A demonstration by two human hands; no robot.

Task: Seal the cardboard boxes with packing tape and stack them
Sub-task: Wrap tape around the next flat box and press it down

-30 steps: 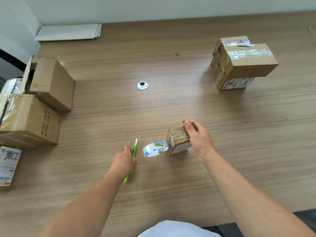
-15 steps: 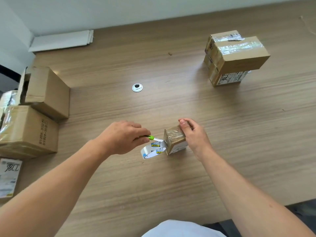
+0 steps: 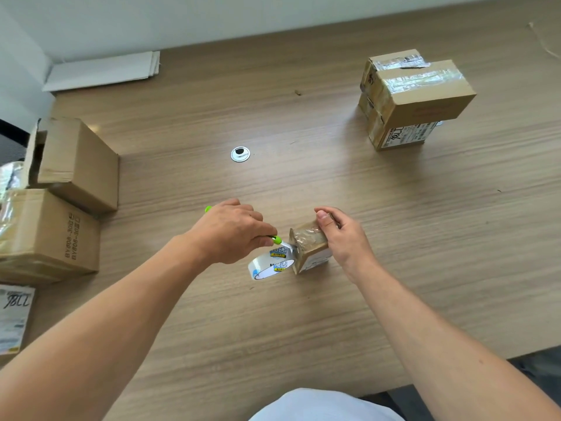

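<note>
Gripping the green cutter (image 3: 274,238), your left hand (image 3: 230,230) meets the tape roll (image 3: 270,264); your right hand (image 3: 344,235) clasps the small box (image 3: 309,247) mid-desk.

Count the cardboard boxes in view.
6: top box on bottom box, right; small box in right hand; open box, printed box, labelled box, left. More may be cropped.

The light brown wooden table (image 3: 334,314) shows fine darker grain streaks. The small brown cardboard box (image 3: 312,249) carries glossy clear tape and a white label. The clear packing-tape roll (image 3: 268,266) has a white core and blue-and-yellow labels. The lime-green plastic cutter (image 3: 275,238) has a silver blade. The 2 stacked brown cardboard boxes (image 3: 425,98) bear shiny clear strips; the lower has a white label with black handwriting. The round silver metal grommet (image 3: 240,154) rings a black hole.
</note>
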